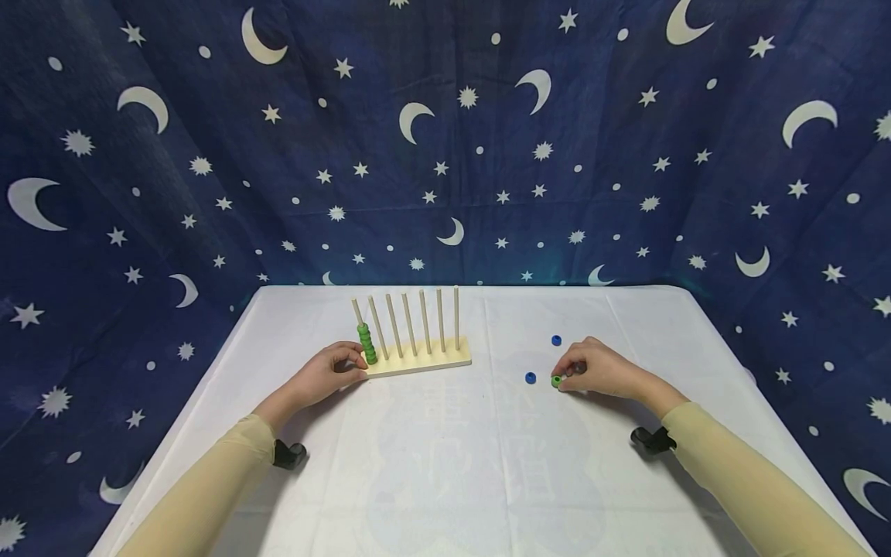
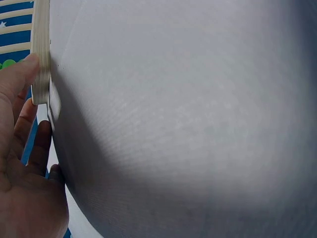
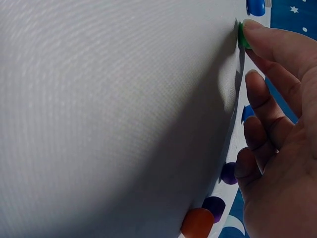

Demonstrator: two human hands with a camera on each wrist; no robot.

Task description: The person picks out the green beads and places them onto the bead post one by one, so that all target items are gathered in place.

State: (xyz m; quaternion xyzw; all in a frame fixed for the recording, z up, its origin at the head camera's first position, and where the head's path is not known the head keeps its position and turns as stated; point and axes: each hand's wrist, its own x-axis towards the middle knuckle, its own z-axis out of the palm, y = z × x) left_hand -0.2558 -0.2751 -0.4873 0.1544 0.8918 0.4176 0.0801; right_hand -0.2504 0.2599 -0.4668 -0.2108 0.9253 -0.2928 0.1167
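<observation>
A wooden peg rack (image 1: 425, 358) stands on the table with a row of upright pegs. Several green beads (image 1: 366, 343) are stacked on its leftmost peg, whose top is bare. My left hand (image 1: 330, 371) holds the left end of the rack's base (image 2: 40, 74), thumb on the front side. Off to the right, my right hand (image 1: 604, 368) pinches a green bead (image 1: 556, 381) between thumb and index finger, at the tabletop. Close by lie two blue beads, one blue bead (image 1: 530, 377) left of the hand and another blue bead (image 1: 556, 340) behind it.
Under the right hand, the right wrist view shows purple beads (image 3: 214, 208) and an orange bead (image 3: 197, 223), which the hand hides from the head view. A white cloth (image 1: 445, 480) covers the table. A dark blue curtain (image 1: 390, 155) with moons and stars hangs around it.
</observation>
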